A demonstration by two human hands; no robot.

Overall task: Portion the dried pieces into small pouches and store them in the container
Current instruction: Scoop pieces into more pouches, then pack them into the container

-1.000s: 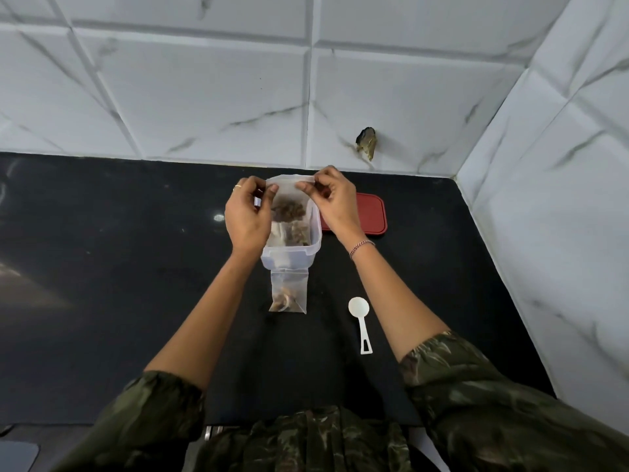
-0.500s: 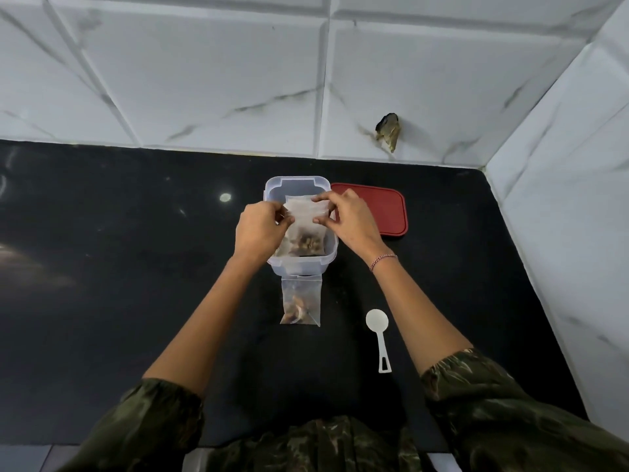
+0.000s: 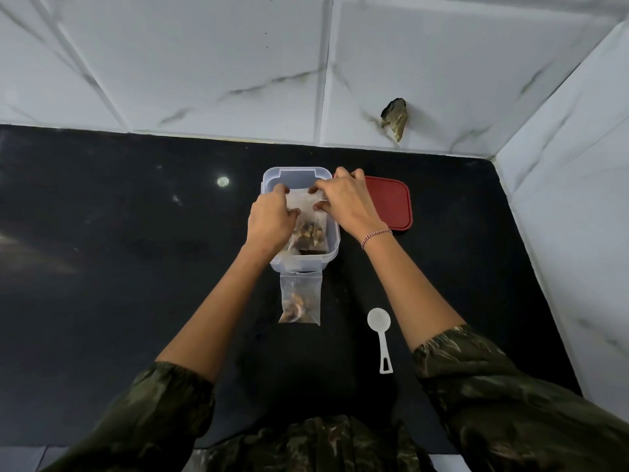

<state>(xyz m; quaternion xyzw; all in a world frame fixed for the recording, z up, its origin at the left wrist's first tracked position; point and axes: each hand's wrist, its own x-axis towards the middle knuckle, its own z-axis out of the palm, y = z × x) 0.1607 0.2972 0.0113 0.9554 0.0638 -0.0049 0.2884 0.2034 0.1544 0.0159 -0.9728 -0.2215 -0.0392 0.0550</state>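
Head view: a person's left hand (image 3: 270, 221) and right hand (image 3: 347, 202) pinch the top of a clear pouch (image 3: 306, 212) of dried pieces (image 3: 308, 231) over the open container (image 3: 299, 266), near the counter's (image 3: 136, 250) back edge (red lid (image 3: 391, 202) just right). A second pouch (image 3: 300, 299) lies against its near wall, with a white scoop (image 3: 380, 330) toward the front edge.

No readable text, label, brand, number or sign shows on anything.

Dim, even light; wide-angle edge distortion.
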